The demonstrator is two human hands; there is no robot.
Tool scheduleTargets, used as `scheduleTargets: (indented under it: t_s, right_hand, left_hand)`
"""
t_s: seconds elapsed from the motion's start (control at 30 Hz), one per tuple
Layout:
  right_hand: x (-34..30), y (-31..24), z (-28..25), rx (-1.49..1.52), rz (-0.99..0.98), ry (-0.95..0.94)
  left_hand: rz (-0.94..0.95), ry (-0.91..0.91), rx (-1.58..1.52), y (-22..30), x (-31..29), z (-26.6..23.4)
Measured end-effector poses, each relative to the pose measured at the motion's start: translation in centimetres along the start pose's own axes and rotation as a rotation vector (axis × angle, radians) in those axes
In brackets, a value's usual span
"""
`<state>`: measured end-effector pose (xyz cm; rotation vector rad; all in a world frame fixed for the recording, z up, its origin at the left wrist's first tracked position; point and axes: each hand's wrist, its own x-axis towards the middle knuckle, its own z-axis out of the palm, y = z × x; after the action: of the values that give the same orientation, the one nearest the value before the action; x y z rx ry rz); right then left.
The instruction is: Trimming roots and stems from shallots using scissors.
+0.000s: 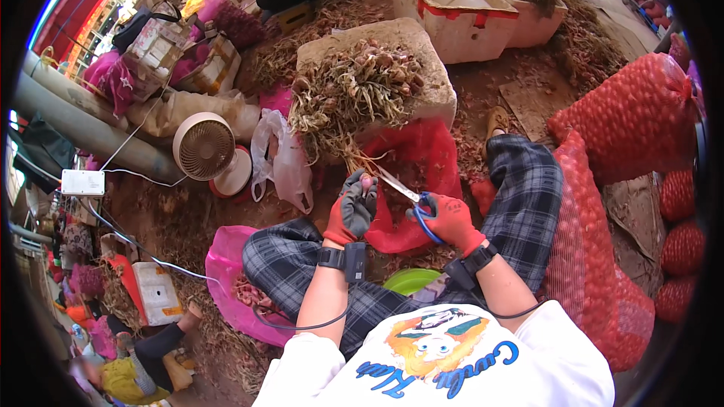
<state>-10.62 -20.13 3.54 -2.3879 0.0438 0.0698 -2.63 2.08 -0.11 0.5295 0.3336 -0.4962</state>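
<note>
My left hand (pixel 352 209), in a grey and red glove, is closed around a small pinkish shallot (pixel 366 182) with dry stalks pointing away from me. In my right hand (pixel 451 221), also gloved in red, is a pair of scissors (pixel 400 187) with blue handles. Their blades reach toward the stalks by the shallot; whether they touch cannot be told. Beyond both hands, a heap of dried shallots (pixel 366 79) lies on a pale foam block (pixel 435 68), its stalks hanging over the near edge. An open red mesh bag (pixel 437 154) spreads just below the block.
Left of my hands are a white plastic bag (pixel 280 158) and a small fan (pixel 204 146). A pink bag (pixel 226 298) with shallots lies by my left knee, a green basin (pixel 411 280) between my legs. Full red mesh sacks (pixel 626 117) line the right. Foam boxes (pixel 452 30) stand at the back.
</note>
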Motion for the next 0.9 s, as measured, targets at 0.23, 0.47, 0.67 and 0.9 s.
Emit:
scheduleTargets:
  t_s: [0.23, 0.47, 0.67, 0.9]
  right_hand:
    - [-0.3, 0.4, 0.7, -0.229, -0.114, 0.084]
    - [-0.5, 0.0, 0.3, -0.200, -0.082, 0.063]
    - [-0.1, 1.4, 1.1, -0.285, -0.033, -0.005]
    - [-0.2, 1.3, 1.3, -0.071, -0.037, -0.035]
  left_hand:
    - [0.075, -0.065, 0.176, -0.2, -0.3, 1.1]
    - [0.045, -0.084, 0.199, -0.4, -0.3, 1.4]
    - [0.124, -0.052, 0.360, -0.8, -0.3, 1.3]
    - [-0.009, -0.042, 0.216, -0.6, -0.2, 1.0]
